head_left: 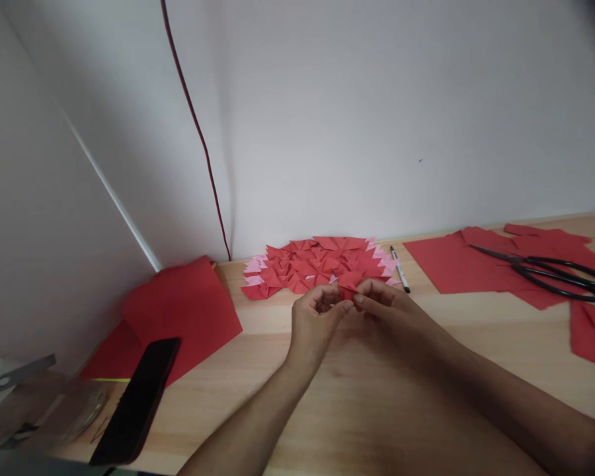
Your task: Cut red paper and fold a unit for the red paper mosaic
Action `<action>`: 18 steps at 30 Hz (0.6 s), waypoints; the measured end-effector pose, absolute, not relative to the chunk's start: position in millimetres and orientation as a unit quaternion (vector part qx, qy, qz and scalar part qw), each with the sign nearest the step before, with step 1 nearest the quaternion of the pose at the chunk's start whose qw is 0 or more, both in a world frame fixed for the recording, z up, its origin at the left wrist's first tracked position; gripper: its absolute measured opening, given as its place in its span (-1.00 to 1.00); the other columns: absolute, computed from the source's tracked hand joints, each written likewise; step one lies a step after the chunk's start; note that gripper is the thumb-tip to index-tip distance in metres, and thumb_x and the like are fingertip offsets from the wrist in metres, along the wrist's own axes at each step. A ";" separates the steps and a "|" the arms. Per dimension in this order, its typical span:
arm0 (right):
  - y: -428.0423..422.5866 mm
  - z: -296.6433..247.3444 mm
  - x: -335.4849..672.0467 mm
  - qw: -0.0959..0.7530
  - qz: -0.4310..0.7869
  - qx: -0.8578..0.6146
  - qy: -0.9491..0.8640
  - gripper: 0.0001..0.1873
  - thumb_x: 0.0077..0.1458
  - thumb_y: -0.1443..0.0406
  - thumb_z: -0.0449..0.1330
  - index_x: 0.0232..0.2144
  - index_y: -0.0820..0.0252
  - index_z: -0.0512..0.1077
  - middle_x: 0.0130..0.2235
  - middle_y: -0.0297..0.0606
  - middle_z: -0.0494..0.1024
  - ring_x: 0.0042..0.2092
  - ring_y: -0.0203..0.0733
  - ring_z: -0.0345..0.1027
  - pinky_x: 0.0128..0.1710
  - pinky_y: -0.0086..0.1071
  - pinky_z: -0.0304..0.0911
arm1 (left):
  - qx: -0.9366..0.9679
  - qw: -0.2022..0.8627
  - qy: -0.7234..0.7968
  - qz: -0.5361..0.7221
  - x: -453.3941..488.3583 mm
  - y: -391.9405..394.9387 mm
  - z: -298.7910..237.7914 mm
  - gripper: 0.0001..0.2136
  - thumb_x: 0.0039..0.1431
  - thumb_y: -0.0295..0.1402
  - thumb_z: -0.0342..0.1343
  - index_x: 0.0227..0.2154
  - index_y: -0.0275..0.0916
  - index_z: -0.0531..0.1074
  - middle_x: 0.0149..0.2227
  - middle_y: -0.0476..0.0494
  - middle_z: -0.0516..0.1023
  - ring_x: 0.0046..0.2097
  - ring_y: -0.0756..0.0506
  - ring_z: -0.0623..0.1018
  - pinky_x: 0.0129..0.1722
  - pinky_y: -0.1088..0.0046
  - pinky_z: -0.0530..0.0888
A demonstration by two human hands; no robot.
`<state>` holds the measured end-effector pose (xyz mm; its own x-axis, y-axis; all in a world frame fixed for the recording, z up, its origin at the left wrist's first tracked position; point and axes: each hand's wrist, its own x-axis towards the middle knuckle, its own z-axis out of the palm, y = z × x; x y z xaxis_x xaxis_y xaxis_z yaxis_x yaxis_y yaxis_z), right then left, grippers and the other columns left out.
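Observation:
Between my two hands, raised a little in front of the wall, is a small folded piece of red paper (348, 284). My left hand (318, 311) pinches its left side between thumb and fingers. On its right side my right hand (384, 304) pinches it the same way, the thumb across the front. Just behind my hands lies a spread of folded red and pink paper pieces (302, 264), overlapping one another in rows. My fingers hide part of the held paper and the near edge of that spread.
To the right of the spread lies a marker (400, 270). Black-handled scissors (550, 271) rest on red paper sheets (441, 268) at the right. At the left, a black phone (136, 400) overlaps more red sheets (178, 311). A cable (193, 119) hangs down the wall.

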<state>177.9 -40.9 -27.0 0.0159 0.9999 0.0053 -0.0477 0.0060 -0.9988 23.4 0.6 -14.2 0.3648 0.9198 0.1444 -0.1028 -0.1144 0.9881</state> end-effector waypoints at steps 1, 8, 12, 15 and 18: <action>-41.0 -27.2 178.3 0.518 0.507 -0.490 -0.485 -0.69 0.07 0.05 0.20 -0.45 0.15 0.30 -0.51 -0.45 0.23 -0.48 -0.36 0.06 -0.49 -0.44 -0.03 | 0.603 0.568 0.343 0.442 22.9 0.6 -14.3 -0.86 -0.06 -0.38 0.27 -0.40 -0.28 0.51 -0.42 -0.06 0.54 -0.42 0.02 0.46 -0.41 0.53 0.35; -40.4 -27.2 179.3 0.521 0.478 -0.497 -0.504 -0.69 0.07 0.05 0.19 -0.46 0.14 0.31 -0.48 -0.43 0.27 -0.47 -0.34 0.08 -0.48 -0.43 0.00 | 0.610 0.542 0.382 0.434 23.4 -2.4 -11.3 -0.91 -0.03 -0.37 0.23 -0.47 -0.30 0.54 -0.45 -0.08 0.56 -0.44 0.01 0.45 -0.41 0.51 0.34; -40.4 -27.7 178.5 0.522 0.487 -0.491 -0.500 -0.69 0.05 0.05 0.21 -0.46 0.15 0.33 -0.49 -0.43 0.27 -0.48 -0.35 0.08 -0.49 -0.43 -0.01 | 0.613 0.537 0.388 0.431 24.3 -3.8 -11.4 -0.90 -0.01 -0.36 0.21 -0.50 -0.31 0.52 -0.46 -0.09 0.54 -0.44 0.00 0.44 -0.41 0.50 0.33; -41.5 -28.7 176.8 0.526 0.509 -0.484 -0.479 -0.70 0.04 0.05 0.22 -0.44 0.14 0.33 -0.47 -0.42 0.30 -0.47 -0.35 0.10 -0.48 -0.43 0.02 | 0.603 0.548 0.375 0.443 24.3 -5.2 -12.5 -0.90 -0.01 -0.38 0.21 -0.43 -0.30 0.47 -0.42 -0.08 0.52 -0.39 0.00 0.46 -0.38 0.51 0.35; -41.9 -29.6 175.4 0.528 0.522 -0.488 -0.460 -0.67 0.03 0.02 0.22 -0.44 0.14 0.30 -0.48 -0.42 0.28 -0.49 -0.35 0.08 -0.50 -0.44 0.00 | 0.613 0.513 0.360 0.481 23.2 -7.8 -11.4 -0.84 -0.01 -0.41 0.22 -0.33 -0.25 0.41 -0.35 -0.07 0.50 -0.30 -0.02 0.47 -0.30 0.51 0.36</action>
